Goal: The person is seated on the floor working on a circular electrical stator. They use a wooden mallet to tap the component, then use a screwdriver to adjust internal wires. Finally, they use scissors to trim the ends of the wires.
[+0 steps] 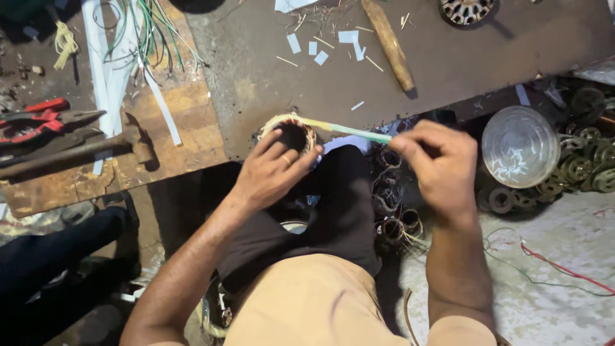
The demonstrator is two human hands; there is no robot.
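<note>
stator ring (293,132) at bench edge above knee, steadied by left hand (269,173), fingers curled on its rim. right hand (439,166) pinches pale green strip (349,130) running to the ring. white paper scraps (320,48) on bench. ring's windings partly hidden.

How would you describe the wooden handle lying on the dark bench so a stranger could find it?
Start at the dark bench top above the hands. Near its upper middle lies a wooden handle, angled down to the right. Among small white paper scraps, it is the only long, thick, brown piece.
</note>
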